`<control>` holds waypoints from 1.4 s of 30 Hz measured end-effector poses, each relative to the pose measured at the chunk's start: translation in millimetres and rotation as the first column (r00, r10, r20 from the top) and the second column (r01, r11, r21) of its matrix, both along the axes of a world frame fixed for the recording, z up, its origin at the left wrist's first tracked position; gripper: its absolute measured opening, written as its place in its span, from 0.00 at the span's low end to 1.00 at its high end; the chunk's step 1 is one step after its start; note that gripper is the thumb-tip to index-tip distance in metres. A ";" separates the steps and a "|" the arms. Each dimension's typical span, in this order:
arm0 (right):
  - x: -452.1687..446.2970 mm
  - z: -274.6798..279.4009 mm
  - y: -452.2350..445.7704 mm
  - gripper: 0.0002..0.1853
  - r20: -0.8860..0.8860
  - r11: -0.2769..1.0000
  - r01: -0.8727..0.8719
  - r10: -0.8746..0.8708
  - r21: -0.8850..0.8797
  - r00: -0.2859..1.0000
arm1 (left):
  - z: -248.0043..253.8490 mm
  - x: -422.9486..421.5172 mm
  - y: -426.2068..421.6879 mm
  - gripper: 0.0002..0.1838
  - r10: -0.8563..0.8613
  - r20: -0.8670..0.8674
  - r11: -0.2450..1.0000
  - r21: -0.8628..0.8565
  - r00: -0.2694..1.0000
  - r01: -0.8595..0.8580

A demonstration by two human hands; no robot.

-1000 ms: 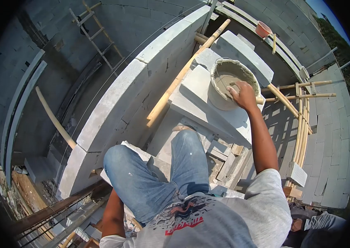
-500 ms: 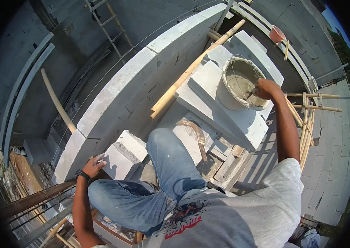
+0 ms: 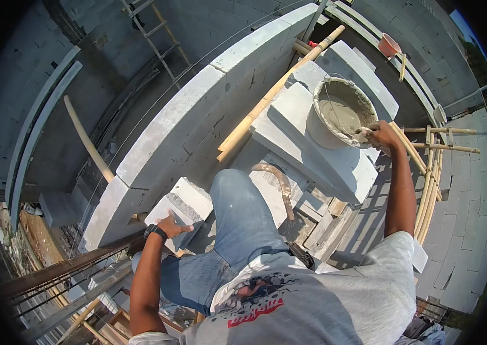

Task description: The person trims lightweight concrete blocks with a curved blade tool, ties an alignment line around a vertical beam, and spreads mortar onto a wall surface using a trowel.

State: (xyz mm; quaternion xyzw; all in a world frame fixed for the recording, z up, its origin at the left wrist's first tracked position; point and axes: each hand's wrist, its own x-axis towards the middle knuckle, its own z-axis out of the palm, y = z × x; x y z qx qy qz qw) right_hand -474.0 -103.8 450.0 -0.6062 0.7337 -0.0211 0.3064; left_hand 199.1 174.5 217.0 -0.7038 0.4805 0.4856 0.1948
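Note:
At the rim of a white bucket (image 3: 321, 123) of grey mortar (image 3: 341, 112), my right hand (image 3: 380, 137) is closed round something I cannot make out. The bucket stands on pale blocks (image 3: 289, 106) to the upper right of my knees. My left hand (image 3: 171, 227), with a dark watch at the wrist, rests with fingers apart on a rough-edged block (image 3: 185, 201) beside the wall. Between my knee and the stacked blocks lies a curved tool with a brown handle (image 3: 282, 187).
A pale block wall (image 3: 169, 123) curves along my left, with a bamboo pole (image 3: 281, 86) beside it. More bamboo poles (image 3: 429, 190) lie at the right. A ladder (image 3: 154, 34) stands beyond the wall. An orange bucket (image 3: 389, 45) sits at the upper right.
My left hand has come into view and moved right onto the rough-edged block. My right hand has gone from over the mortar to the bucket's right rim. The view has shifted.

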 end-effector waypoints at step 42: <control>325.0 10.0 27.8 0.17 0.608 0.769 -0.636 0.534 -0.061 0.588 | -21.0 -53.5 59.7 0.88 0.666 0.130 0.702 -0.442 0.734 -0.559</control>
